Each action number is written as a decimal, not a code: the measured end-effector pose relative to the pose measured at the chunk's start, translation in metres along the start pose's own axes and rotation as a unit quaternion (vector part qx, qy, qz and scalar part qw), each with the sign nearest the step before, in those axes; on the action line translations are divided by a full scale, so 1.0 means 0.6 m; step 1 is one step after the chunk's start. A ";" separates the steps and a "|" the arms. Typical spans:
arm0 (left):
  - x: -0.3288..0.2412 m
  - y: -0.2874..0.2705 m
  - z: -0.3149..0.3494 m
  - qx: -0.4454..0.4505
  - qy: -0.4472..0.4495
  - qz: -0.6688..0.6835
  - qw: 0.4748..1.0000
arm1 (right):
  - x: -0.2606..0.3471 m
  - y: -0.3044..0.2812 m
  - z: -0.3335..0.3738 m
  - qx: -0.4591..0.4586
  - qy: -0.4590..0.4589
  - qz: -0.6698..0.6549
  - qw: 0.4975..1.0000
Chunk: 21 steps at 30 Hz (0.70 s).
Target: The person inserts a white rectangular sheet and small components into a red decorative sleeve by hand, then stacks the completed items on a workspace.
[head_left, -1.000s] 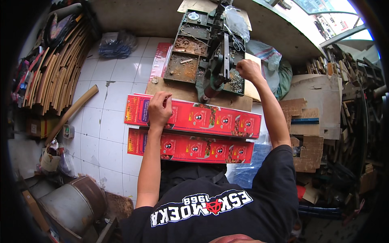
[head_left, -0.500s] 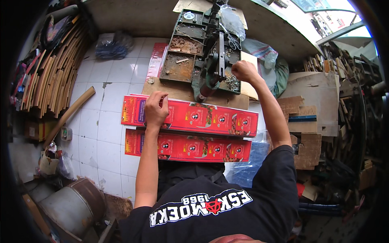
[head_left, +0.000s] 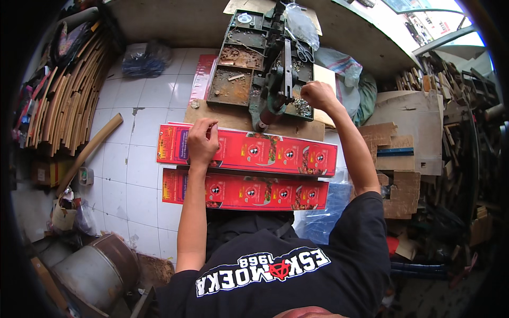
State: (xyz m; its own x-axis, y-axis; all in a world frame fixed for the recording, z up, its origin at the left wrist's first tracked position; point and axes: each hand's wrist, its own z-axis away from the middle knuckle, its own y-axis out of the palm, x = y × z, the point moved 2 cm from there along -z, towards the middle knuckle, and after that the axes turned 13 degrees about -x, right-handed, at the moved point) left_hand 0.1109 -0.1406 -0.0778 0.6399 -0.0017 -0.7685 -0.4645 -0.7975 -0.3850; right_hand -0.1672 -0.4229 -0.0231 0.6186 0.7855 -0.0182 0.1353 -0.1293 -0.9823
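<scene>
My left hand (head_left: 202, 142) rests over the left part of a long red printed strip (head_left: 233, 147), its fingers curled together; whether a small piece is in them cannot be seen. Nearer my body lies a second red strip (head_left: 238, 192), printed with similar food pictures. Beyond them stands a dark green lever press (head_left: 271, 103), its narrow metal arm upright in this view. To the right of the press, my right hand (head_left: 318, 95) is closed at a compartment of small shiny metal pieces (head_left: 303, 107). What its fingertips hold is too small to make out.
A dark compartment tray (head_left: 216, 79) with loose bits sits left of the press. Scissors (head_left: 304, 52) and a clear plastic bag (head_left: 302, 25) lie at its far right. Cardboard pieces (head_left: 408, 127) stand at right, stacked boards (head_left: 71, 95) at left, a metal drum (head_left: 98, 273) at lower left.
The whole view has shifted slightly. Both hands stay at nearly the same places, with the fingers still closed.
</scene>
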 end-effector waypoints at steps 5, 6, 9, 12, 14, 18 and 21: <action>-0.005 0.000 -0.003 -0.007 0.024 0.007 1.000 | 0.035 0.008 -0.007 -0.039 -0.004 -0.016 0.999; -0.007 0.000 -0.004 -0.010 0.034 0.008 0.999 | 0.034 0.010 -0.006 -0.026 -0.004 0.002 1.000; -0.004 -0.001 -0.003 -0.009 0.039 0.006 0.999 | 0.020 0.014 0.005 -0.014 -0.006 0.029 0.999; -0.004 0.000 -0.003 -0.007 0.033 0.006 0.999 | -0.006 0.008 0.027 -0.022 -0.004 0.018 1.000; -0.005 0.000 -0.003 -0.005 0.020 0.008 1.000 | -0.009 0.003 0.039 -0.040 0.011 0.011 0.999; -0.006 -0.001 -0.003 -0.006 0.017 0.011 1.000 | 0.021 0.000 0.036 -0.094 0.006 -0.013 0.995; -0.003 -0.001 -0.003 -0.008 0.022 0.007 1.000 | 0.052 0.003 0.027 -0.077 0.005 -0.001 0.997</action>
State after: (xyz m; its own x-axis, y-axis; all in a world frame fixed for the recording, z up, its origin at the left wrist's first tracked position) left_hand 0.1108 -0.1412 -0.0753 0.6599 -0.0383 -0.7504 -0.4638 -0.8065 -0.3668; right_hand -0.1599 -0.3887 -0.0283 0.6253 0.7802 -0.0139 0.2533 -0.2198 -0.9421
